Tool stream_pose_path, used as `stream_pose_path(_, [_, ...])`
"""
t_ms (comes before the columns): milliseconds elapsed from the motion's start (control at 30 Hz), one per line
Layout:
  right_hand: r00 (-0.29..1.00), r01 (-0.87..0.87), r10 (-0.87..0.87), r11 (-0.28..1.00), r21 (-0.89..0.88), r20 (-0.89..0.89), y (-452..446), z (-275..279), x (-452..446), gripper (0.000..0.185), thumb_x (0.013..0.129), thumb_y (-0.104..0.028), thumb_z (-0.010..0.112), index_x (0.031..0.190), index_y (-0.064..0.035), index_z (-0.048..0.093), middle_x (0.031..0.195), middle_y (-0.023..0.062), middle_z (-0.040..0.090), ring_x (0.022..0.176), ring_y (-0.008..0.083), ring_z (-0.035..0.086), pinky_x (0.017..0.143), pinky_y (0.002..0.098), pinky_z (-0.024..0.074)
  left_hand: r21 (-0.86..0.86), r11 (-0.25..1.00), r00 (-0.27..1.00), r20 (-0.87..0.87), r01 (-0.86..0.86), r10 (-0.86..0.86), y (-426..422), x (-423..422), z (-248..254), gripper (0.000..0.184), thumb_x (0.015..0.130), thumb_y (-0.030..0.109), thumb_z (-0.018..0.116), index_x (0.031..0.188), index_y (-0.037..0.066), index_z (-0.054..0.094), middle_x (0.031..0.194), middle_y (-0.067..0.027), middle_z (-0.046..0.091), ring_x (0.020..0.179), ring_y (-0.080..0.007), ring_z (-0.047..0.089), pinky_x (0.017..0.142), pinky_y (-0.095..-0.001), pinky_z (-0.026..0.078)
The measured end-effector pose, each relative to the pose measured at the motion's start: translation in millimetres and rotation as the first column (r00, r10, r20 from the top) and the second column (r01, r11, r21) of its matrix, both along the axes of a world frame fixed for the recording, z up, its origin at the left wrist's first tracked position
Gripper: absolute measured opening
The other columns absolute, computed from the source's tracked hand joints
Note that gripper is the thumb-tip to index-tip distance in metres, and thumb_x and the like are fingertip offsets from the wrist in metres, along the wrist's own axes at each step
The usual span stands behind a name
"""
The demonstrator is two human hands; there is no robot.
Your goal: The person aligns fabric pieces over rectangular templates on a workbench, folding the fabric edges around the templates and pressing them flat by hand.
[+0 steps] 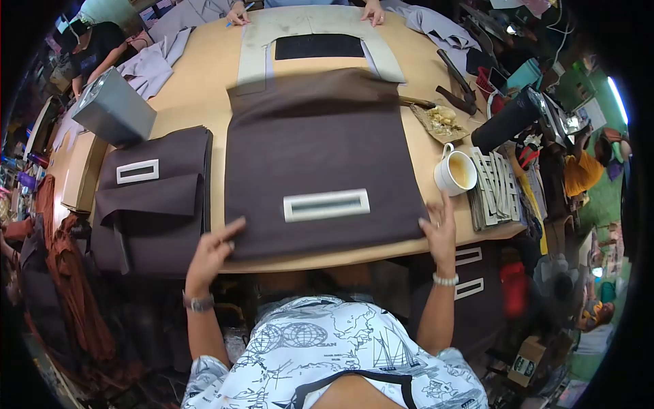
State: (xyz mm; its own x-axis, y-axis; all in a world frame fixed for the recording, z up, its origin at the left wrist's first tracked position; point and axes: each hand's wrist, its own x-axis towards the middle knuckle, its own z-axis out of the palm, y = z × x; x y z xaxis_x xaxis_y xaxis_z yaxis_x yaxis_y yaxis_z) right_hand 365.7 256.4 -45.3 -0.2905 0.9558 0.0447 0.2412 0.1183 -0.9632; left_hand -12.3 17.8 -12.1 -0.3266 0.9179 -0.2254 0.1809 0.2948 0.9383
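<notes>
A dark brown fabric piece (320, 150) lies spread in front of me, its far edge raised in a blurred fold. Near its front edge sits a pale rectangular frame (325, 205) with a slot in the middle. My left hand (210, 259) is at the cloth's near left corner, fingers apart and index finger stretched over the edge. At the near right corner, my right hand (441, 235) has its fingers extended and its thumb by the fabric edge. Neither hand visibly grips the cloth.
Left stands a stack of brown pieces (150, 225) with a metal block (116, 109) behind it. Right are a cup (455, 172), pale frames (492, 187), a paste-covered scrap (441, 123), scissors (458, 85) and a black cylinder (507, 121). Another person's hands rest on a pale pattern (300, 24) opposite.
</notes>
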Motion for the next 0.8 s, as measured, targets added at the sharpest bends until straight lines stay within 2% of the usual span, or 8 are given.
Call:
stream_pose_path(33, [0.999,0.02,-0.019,0.999,-0.036,0.048,-13.2,6.8,8.0,0.077,0.076,0.006,0.059,0.143,-0.0025,0.022,0.118,0.0138,0.047,0.113,0.0215,0.047,0.086,0.0302,0.0456,-0.125,0.992,1.0,0.019,0.021,-0.019,-9.6,12.9,10.0,0.051,0.076,-0.008,0.048,0.127,-0.006,0.048,0.127,-0.0147,0.054,0.118,-0.0158,0.048,0.098,-0.0263,0.035])
stream_pose_path(133, [0.993,0.056,-0.05,0.997,-0.05,0.103,-24.5,13.8,16.2,0.078,0.076,0.004,0.061,0.143,-0.0025,0.022,0.116,0.0137,0.048,0.113,0.0217,0.047,0.086,0.0316,0.0453,-0.04,0.996,0.983,0.161,-0.077,0.083,-20.5,26.1,1.0,0.047,0.079,-0.003,0.051,0.126,-0.005,0.05,0.124,-0.0137,0.056,0.114,-0.0159,0.05,0.097,-0.0256,0.035])
stream_pose_path(233, [0.988,0.017,-0.032,0.994,0.104,0.149,8.8,5.9,-8.2,0.078,0.075,0.001,0.064,0.141,-0.001,0.024,0.114,0.0158,0.05,0.108,0.0228,0.051,0.085,0.0307,0.0457,0.051,0.994,0.987,-0.123,-0.101,0.107,12.8,14.0,-6.3,0.037,0.083,0.003,0.057,0.12,-0.003,0.055,0.11,-0.0153,0.062,0.101,-0.018,0.058,0.089,-0.0276,0.042])
stream_pose_path(300, [0.961,-0.033,-0.025,0.979,0.202,0.277,37.6,2.7,-32.7,0.074,0.074,0.001,0.065,0.138,0.0027,0.028,0.116,0.0211,0.052,0.11,0.0286,0.051,0.092,0.0357,0.0424,0.098,0.993,0.919,-0.381,-0.071,0.103,42.4,2.0,-10.2,0.033,0.082,0.002,0.055,0.115,-0.002,0.058,0.102,-0.018,0.063,0.092,-0.0245,0.061,0.083,-0.0294,0.045])
stream_pose_path(367, [0.95,-0.046,-0.059,0.945,0.325,0.307,59.6,9.3,-62.0,0.073,0.073,0.003,0.064,0.137,0.003,0.03,0.115,0.0227,0.052,0.11,0.032,0.051,0.092,0.0372,0.0415,0.182,0.981,0.852,-0.5,-0.074,0.157,71.9,-10.1,-11.6,0.03,0.081,0.001,0.054,0.11,0.0,0.061,0.097,-0.0204,0.063,0.09,-0.0321,0.061,0.082,-0.0323,0.046])
stream_pose_path(467, [0.949,-0.029,-0.135,0.861,0.507,0.284,101.4,13.5,-100.2,0.072,0.071,0.006,0.062,0.137,0.0028,0.031,0.115,0.024,0.051,0.109,0.0362,0.05,0.093,0.0391,0.0407,0.381,0.92,0.742,-0.59,-0.089,0.316,116.3,-35.7,-19.8,0.029,0.081,0.001,0.053,0.108,0.0,0.062,0.099,-0.0221,0.062,0.095,-0.0347,0.06,0.083,-0.0354,0.046])
stream_pose_path(567, [0.947,-0.002,-0.195,0.79,0.613,0.255,148.3,7.3,-133.0,0.073,0.071,0.007,0.061,0.137,0.0016,0.03,0.116,0.0243,0.05,0.108,0.0392,0.05,0.095,0.0406,0.0395,0.325,0.926,0.728,-0.586,-0.192,0.356,157.9,-59.3,-17.1,0.028,0.08,0.002,0.053,0.107,0.001,0.063,0.103,-0.0212,0.062,0.099,-0.034,0.059,0.086,-0.0381,0.045])
stream_pose_path(800, [0.93,-0.074,-0.201,0.718,0.693,0.307,209.4,0.9,-186.5,0.077,0.073,0.006,0.06,0.14,-0.0027,0.024,0.118,0.0229,0.046,0.107,0.0396,0.05,0.092,0.0423,0.0419,0.343,0.913,0.644,-0.652,-0.221,0.4,219.5,-109.2,-42.5,0.028,0.079,0.003,0.054,0.105,0.001,0.065,0.105,-0.0178,0.064,0.1,-0.033,0.059,0.09,-0.0379,0.045])
